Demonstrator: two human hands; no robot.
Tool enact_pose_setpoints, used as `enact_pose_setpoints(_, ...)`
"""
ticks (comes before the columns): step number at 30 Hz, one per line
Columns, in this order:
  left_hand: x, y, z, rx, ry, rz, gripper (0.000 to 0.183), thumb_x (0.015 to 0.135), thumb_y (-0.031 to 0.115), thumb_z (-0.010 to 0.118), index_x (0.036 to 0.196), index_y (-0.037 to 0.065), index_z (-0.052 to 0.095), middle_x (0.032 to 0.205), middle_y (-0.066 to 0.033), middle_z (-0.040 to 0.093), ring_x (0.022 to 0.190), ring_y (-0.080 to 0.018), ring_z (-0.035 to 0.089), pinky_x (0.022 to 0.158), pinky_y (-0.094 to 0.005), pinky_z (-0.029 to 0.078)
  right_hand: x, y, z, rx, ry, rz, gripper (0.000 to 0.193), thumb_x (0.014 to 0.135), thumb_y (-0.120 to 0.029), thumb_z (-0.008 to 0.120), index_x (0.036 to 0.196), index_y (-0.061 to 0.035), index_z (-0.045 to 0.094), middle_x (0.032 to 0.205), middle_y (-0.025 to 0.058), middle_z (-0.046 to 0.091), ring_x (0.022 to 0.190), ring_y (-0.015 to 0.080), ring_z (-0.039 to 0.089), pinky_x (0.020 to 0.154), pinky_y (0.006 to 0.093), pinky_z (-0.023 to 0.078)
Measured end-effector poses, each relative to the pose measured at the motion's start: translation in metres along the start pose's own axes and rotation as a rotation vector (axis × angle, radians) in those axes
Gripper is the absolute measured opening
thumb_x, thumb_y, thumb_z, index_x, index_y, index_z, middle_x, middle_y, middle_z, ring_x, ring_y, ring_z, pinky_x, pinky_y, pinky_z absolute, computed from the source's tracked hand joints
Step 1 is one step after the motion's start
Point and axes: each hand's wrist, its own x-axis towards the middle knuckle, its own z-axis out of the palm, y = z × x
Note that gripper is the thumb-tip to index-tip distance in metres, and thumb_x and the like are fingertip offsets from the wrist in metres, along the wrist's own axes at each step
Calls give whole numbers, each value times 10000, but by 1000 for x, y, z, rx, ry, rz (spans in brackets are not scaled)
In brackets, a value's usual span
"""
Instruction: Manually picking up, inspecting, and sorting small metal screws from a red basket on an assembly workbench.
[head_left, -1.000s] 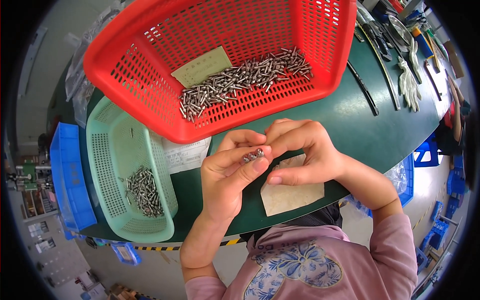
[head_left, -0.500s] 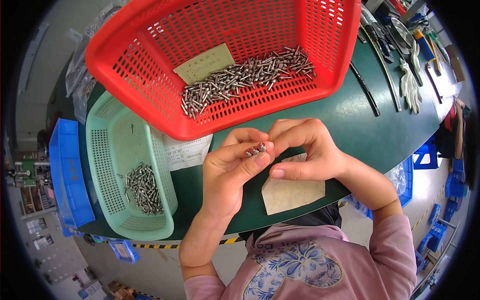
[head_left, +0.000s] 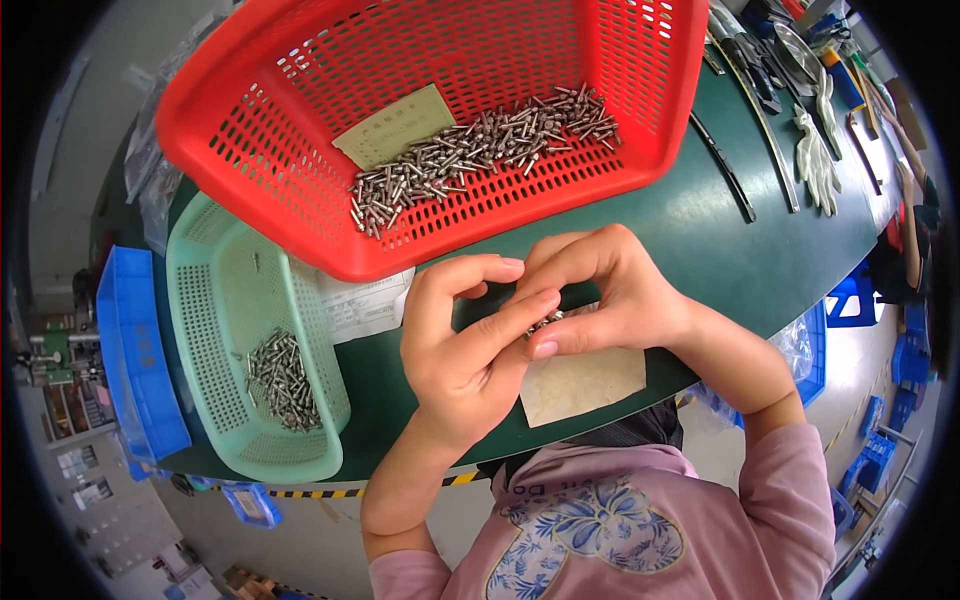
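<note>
My right hand (head_left: 615, 295) is closed on a few small shiny metal pins (head_left: 546, 321), pinched between thumb and fingers and partly hidden. Beside it my left hand (head_left: 462, 350) has its thumb and index finger apart; the thumb tip reaches over to the right fingers, just above the pins. Some left fingers are hidden. Beyond my hands a red perforated basket (head_left: 345, 262) holds a heap of similar metal pins (head_left: 480, 152) and a yellowish paper card (head_left: 395, 128). To the left, a pale green basket (head_left: 275, 460) contains a smaller heap of metal pins (head_left: 283, 382).
A beige sheet (head_left: 585, 387) lies on the green table (head_left: 780, 260) below my right hand. Printed paper (head_left: 365, 306) is partly under the red basket. Blue bin (head_left: 140, 350) stands far left. White gloves (head_left: 818, 165) and long tools (head_left: 722, 165) occupy the right side.
The pins have passed from my left fingertips into my right hand's pinch. My left thumb and index finger have spread apart. The view has shifted slightly.
</note>
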Motion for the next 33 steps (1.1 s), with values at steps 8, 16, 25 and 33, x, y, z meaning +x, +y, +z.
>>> enact_pose_setpoints(8,2,3,2,-165,77,-95,497,637,-44,618,1131,3,585,1205,-151,467,1019,-227,535,789,-314,471,4,-2,-6,-467,164,-450,326,591,-183,809,871,-58,697,799,20,621,698,165,565,641,286,422)
enact_pose_setpoints(16,-5,-2,-5,-1134,-270,-630,298,821,23,558,1087,-111,544,1242,-153,430,1020,-179,524,855,-287,431,4,-2,-3,-838,262,-697,322,620,-248,799,892,-117,688,774,-17,611,673,146,541,765,353,414)
enact_pose_setpoints(25,-2,4,-5,-1059,-232,-627,145,851,5,582,942,-94,635,1114,-130,524,1003,-190,549,851,-286,465,3,1,-1,-909,296,-696,336,620,-249,786,911,-117,683,763,-22,607,672,147,545,797,360,427)
enact_pose_setpoints(33,0,8,-6,-964,-212,-566,175,837,23,608,978,-74,642,1079,-129,534,985,-208,567,847,-301,482,5,0,-2,-891,292,-710,375,608,-261,782,930,-97,680,762,-8,603,659,160,543,749,358,422)
